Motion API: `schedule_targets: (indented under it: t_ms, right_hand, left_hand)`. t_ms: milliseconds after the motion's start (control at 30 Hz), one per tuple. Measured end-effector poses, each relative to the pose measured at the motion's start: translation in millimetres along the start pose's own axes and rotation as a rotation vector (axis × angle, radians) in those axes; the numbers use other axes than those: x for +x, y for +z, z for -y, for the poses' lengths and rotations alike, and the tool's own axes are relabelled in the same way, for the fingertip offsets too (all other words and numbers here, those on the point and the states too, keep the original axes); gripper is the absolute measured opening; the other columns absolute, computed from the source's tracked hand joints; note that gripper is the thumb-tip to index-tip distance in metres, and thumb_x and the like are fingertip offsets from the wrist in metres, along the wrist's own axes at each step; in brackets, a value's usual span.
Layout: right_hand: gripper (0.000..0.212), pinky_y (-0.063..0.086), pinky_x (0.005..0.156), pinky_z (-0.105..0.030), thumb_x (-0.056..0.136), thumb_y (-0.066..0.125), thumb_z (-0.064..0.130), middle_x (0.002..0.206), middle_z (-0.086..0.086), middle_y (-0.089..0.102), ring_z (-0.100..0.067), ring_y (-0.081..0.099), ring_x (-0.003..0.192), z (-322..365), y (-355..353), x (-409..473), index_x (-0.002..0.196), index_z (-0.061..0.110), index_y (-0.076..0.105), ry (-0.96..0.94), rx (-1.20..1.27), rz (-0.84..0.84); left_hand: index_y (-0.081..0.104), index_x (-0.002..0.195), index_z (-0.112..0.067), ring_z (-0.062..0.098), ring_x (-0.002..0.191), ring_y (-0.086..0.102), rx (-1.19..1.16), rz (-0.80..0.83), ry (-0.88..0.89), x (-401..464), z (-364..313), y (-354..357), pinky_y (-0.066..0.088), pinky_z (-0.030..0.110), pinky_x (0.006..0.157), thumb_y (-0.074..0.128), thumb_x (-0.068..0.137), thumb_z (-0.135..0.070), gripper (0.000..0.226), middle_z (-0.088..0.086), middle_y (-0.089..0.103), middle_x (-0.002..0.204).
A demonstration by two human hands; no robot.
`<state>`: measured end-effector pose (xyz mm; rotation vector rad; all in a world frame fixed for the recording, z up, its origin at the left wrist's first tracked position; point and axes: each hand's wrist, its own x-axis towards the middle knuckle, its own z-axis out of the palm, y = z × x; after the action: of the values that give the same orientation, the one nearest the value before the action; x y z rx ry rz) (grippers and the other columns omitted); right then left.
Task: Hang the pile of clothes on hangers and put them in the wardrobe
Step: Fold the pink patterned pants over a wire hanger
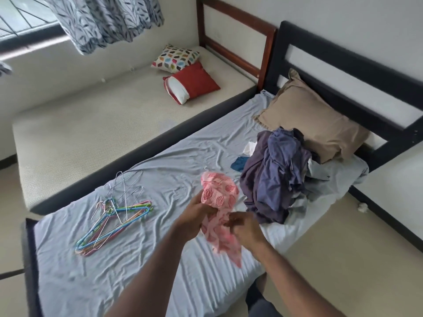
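A pink patterned garment (219, 197) hangs bunched above the bed, held between both hands. My left hand (196, 213) grips its upper left part, and my right hand (246, 227) grips the cloth lower down on the right. The pile of clothes (277, 177), mostly purple and blue, lies on the light blue sheet (160, 175) just right of the hands. A heap of several coloured plastic and bare wire hangers (114, 216) lies on the sheet to the left. No wardrobe is in view.
A tan pillow (313, 124) leans at the black headboard (357, 65). A second bed (91, 124) with a bare mattress, a red cushion (194, 81) and a patterned cushion (176, 58) stands behind. Curtain (103, 19) hangs top left. Beige floor lies right.
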<state>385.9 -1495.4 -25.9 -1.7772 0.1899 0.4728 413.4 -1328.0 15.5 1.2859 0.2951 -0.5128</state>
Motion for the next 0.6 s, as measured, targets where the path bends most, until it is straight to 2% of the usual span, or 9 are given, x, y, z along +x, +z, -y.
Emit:
schedule_targets:
  t_ms: [100, 167, 233, 300, 367, 400, 467, 533, 600]
  right_hand:
    - [0.024, 0.053, 0.072, -0.026, 0.071, 0.061, 0.008, 0.098, -0.014, 0.069, -0.026, 0.064, 0.09, 14, -11, -2, 0.094, 0.016, 0.067, -0.098, 0.273, -0.292]
    - [0.051, 0.056, 0.09, -0.041, 0.074, 0.063, 0.017, 0.124, -0.018, 0.062, -0.031, 0.062, 0.114, 29, -22, -3, 0.125, 0.017, 0.058, -0.198, 0.4, -0.068]
    - [0.071, 0.051, 0.102, -0.049, 0.083, 0.064, 0.002, 0.135, -0.014, 0.062, -0.032, 0.058, 0.127, 43, -22, -9, 0.148, 0.021, 0.042, -0.264, 0.457, 0.236]
    - [0.096, 0.05, 0.104, -0.048, 0.084, 0.069, -0.007, 0.139, -0.007, 0.062, -0.029, 0.058, 0.129, 55, -21, -12, 0.158, 0.031, 0.021, -0.248, 0.487, 0.363]
    - [0.106, 0.05, 0.101, -0.052, 0.083, 0.065, -0.014, 0.141, -0.012, 0.06, -0.034, 0.058, 0.129, 64, -22, -13, 0.157, 0.043, 0.016, -0.212, 0.489, 0.4]
    - [0.098, 0.05, 0.101, -0.055, 0.083, 0.065, -0.013, 0.139, -0.015, 0.061, -0.037, 0.058, 0.127, 70, -22, -15, 0.156, 0.04, 0.026, -0.208, 0.459, 0.407]
    - [0.055, 0.05, 0.096, -0.058, 0.086, 0.071, 0.008, 0.127, -0.019, 0.066, -0.038, 0.063, 0.117, 83, -20, -16, 0.138, 0.02, 0.057, -0.266, 0.313, 0.365]
    - [0.031, 0.055, 0.086, -0.052, 0.084, 0.075, 0.031, 0.11, -0.016, 0.073, -0.03, 0.07, 0.1, 94, -13, -18, 0.112, 0.017, 0.074, -0.288, 0.21, 0.203]
    - [0.033, 0.058, 0.088, -0.053, 0.077, 0.077, 0.04, 0.101, -0.013, 0.075, -0.027, 0.073, 0.092, 100, -7, -18, 0.102, 0.018, 0.077, -0.251, 0.219, 0.002]
  left_hand:
    - [0.075, 0.081, -0.01, 0.02, 0.065, 0.07, -0.021, 0.061, 0.012, -18, -9, -6, 0.055, 0.026, 0.055, 0.047, 0.053, 0.006, 0.043, 0.009, 0.072, 0.074]
    - [0.078, 0.079, -0.011, 0.023, 0.068, 0.069, -0.035, 0.13, -0.063, -27, -16, -12, 0.057, 0.029, 0.062, 0.048, 0.054, 0.005, 0.042, 0.013, 0.072, 0.078]
    - [0.073, 0.108, 0.004, 0.036, 0.09, 0.066, -0.063, 0.199, -0.105, -35, -20, -18, 0.056, 0.042, 0.084, 0.057, 0.059, -0.005, 0.051, 0.028, 0.066, 0.104]
    - [0.053, 0.127, 0.019, 0.045, 0.111, 0.054, -0.118, 0.191, -0.14, -41, -24, -22, 0.045, 0.053, 0.103, 0.062, 0.061, -0.018, 0.076, 0.036, 0.053, 0.123]
    - [0.058, 0.124, 0.016, 0.043, 0.109, 0.058, -0.161, 0.144, -0.139, -47, -30, -24, 0.047, 0.05, 0.101, 0.062, 0.07, -0.029, 0.07, 0.032, 0.06, 0.12]
    - [0.064, 0.119, 0.009, 0.04, 0.103, 0.062, -0.194, 0.144, -0.136, -51, -34, -24, 0.052, 0.046, 0.096, 0.06, 0.077, -0.036, 0.062, 0.028, 0.065, 0.113]
    - [0.07, 0.11, -0.006, 0.035, 0.096, 0.066, -0.237, 0.119, -0.126, -54, -37, -29, 0.054, 0.041, 0.088, 0.056, 0.087, -0.051, 0.053, 0.02, 0.069, 0.103]
    - [0.067, 0.116, -0.011, 0.037, 0.104, 0.063, -0.236, 0.121, -0.075, -56, -36, -41, 0.052, 0.047, 0.097, 0.059, 0.086, -0.064, 0.061, 0.021, 0.065, 0.111]
    - [0.056, 0.135, -0.019, 0.037, 0.107, 0.06, -0.189, 0.171, -0.056, -61, -34, -50, 0.049, 0.052, 0.099, 0.076, 0.074, -0.065, 0.079, 0.018, 0.061, 0.118]
